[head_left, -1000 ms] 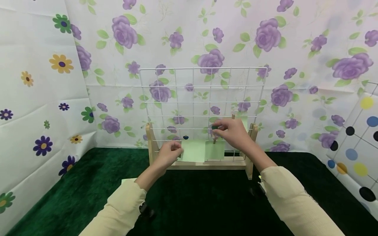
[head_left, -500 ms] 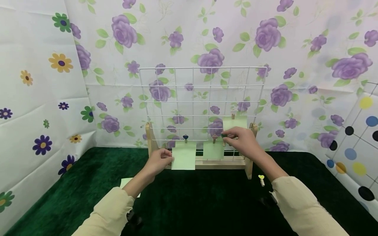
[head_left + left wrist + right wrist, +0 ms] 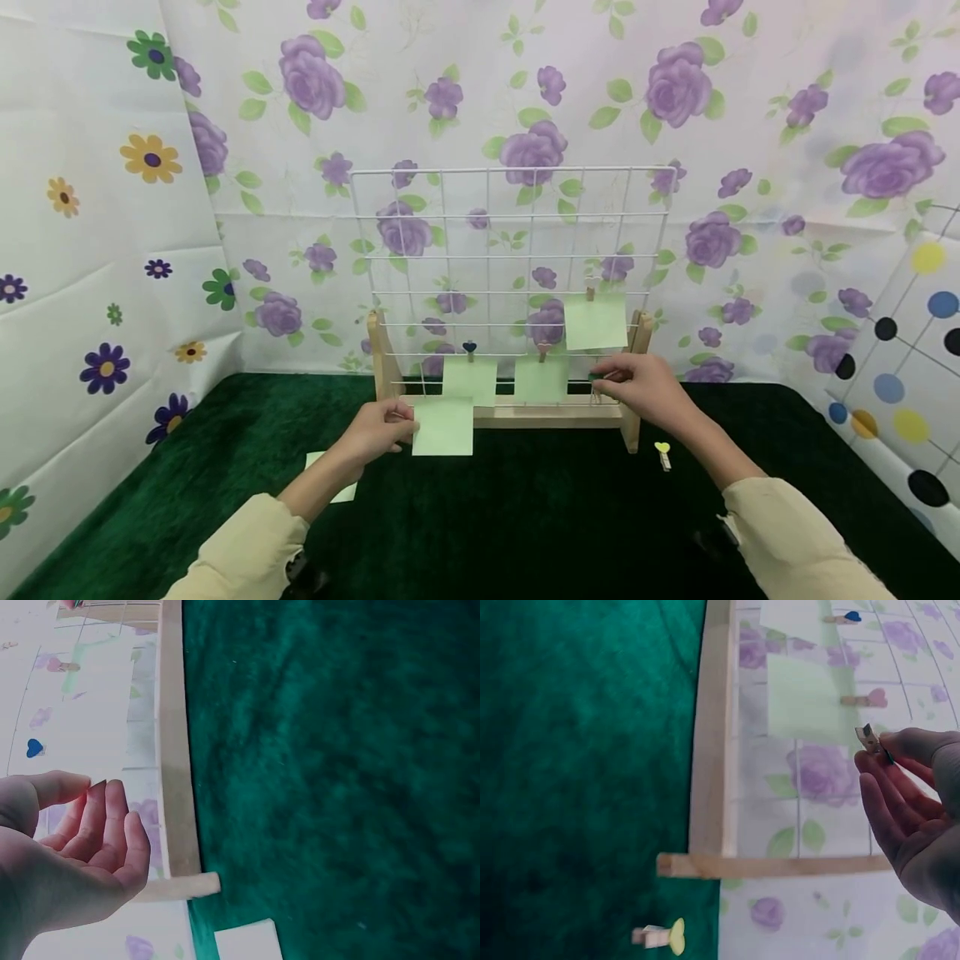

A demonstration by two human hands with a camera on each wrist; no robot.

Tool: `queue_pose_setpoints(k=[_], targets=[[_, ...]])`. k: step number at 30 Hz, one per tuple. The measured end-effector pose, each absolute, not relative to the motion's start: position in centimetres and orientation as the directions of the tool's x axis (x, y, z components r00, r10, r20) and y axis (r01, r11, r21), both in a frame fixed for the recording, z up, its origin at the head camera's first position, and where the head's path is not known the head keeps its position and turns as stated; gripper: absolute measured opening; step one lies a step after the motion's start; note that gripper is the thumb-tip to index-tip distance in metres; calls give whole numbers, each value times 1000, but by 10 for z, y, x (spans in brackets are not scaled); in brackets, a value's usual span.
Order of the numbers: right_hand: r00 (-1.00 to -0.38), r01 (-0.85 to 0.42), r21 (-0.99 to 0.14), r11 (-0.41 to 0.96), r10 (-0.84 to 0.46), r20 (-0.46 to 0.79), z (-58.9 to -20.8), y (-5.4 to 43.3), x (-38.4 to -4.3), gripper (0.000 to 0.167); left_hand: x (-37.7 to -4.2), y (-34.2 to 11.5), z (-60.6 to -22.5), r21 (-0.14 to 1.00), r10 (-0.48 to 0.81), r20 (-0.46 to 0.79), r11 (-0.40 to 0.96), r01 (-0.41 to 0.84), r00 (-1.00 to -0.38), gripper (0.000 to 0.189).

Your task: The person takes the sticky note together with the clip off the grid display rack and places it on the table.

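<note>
My left hand (image 3: 373, 433) pinches the left edge of a pale green square paper note (image 3: 444, 427), held in front of the white wire grid (image 3: 487, 215). Between thumb and fingertips, my right hand (image 3: 643, 385) holds a small wooden clothespin (image 3: 868, 739) with a dark green top, near the grid's lower right. Three green notes hang on the grid. A blue-heart clothespin (image 3: 470, 348) holds one note (image 3: 480, 383), partly behind the held one. A pink-heart clothespin (image 3: 876, 698) holds the middle note (image 3: 542, 382). Higher at right hangs another note (image 3: 596, 323) from a pale clothespin (image 3: 590, 293).
The grid stands in a wooden base (image 3: 540, 417) on a dark green cloth (image 3: 525, 517). A yellow-heart clothespin (image 3: 663, 455) lies on the cloth at right. Another paper note (image 3: 345, 492) lies at left, partly under my left forearm. Flowered sheets (image 3: 315, 167) hang behind.
My left hand has drawn the paper note down, left and away from the grid. My right hand, still pinching the clothespin, has moved down and right, uncovering the hung notes.
</note>
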State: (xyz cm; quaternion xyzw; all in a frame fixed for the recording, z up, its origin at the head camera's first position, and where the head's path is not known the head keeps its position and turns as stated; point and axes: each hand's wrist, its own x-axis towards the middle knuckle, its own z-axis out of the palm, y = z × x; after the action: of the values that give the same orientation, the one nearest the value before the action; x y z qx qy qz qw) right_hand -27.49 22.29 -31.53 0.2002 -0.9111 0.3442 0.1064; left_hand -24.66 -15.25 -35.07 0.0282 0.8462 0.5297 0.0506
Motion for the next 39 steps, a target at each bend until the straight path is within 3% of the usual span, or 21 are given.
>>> queue_pose_setpoints(k=[22,39], targets=[[-953,-301,-542,785,-229,198,-357,292,-252,22,-238,-185,-376,826,33,-126,557,-87,-991,15],[-977,-212,-597,774,-183,110,-380,323,-251,23,-234,-195,-377,741,16,-179,660,-124,-984,12]])
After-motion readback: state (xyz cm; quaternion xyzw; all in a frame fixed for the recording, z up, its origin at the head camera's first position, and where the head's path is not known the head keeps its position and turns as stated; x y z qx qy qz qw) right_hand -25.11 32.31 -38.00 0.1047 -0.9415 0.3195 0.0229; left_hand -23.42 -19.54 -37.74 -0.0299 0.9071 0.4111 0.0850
